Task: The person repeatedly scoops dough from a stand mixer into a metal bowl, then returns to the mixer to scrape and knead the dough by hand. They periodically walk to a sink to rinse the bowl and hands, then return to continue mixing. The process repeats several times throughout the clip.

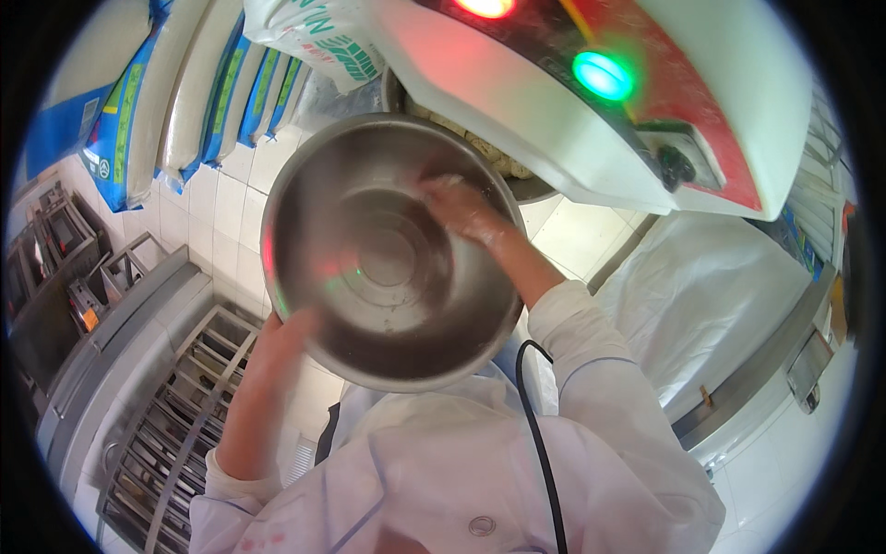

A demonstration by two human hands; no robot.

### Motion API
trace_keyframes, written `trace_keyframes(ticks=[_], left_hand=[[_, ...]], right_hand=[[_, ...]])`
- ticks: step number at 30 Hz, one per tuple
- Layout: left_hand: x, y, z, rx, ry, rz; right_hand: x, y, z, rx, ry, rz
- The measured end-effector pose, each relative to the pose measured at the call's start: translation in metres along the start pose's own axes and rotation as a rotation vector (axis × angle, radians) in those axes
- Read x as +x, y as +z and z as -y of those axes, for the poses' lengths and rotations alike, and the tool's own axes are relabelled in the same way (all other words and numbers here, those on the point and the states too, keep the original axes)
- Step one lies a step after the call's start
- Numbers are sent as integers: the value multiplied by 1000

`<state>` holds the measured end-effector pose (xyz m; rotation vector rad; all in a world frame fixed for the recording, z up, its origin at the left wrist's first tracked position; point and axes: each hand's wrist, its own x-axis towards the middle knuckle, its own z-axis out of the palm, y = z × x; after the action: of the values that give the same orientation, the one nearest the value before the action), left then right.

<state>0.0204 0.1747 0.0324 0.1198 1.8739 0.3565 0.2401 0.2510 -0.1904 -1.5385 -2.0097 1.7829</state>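
In front of me is a large, round stainless-steel bowl (391,260), tilted so that its inside faces me. It holds no contents that I can see, only small specks and red and green reflections. My left hand (294,332) grips its lower left rim, with the fingers hidden behind the wall. Inside the bowl, near the upper right wall, is my right hand (460,208). Whitish residue coats its back, and its fingertips are blurred. Whether that hand touches the wall or holds something small is unclear.
A white and red machine (595,124) with lit buttons overhangs at upper right. Under it, another metal bowl (536,190) holds pale dough pieces (491,152). Filled sacks (183,104) stand upper left, a metal rack (187,415) lower left. White sheeting (706,298) covers a surface at right.
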Motion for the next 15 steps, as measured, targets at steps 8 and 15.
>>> trace_keyframes(ticks=[8, 15], left_hand=[[8, -25, 39, -138, 9, 1], [14, -35, 50, -70, -28, -3]], right_hand=[[6, -17, 17, 289, -171, -552], [23, 18, 23, -530, -422, -298]])
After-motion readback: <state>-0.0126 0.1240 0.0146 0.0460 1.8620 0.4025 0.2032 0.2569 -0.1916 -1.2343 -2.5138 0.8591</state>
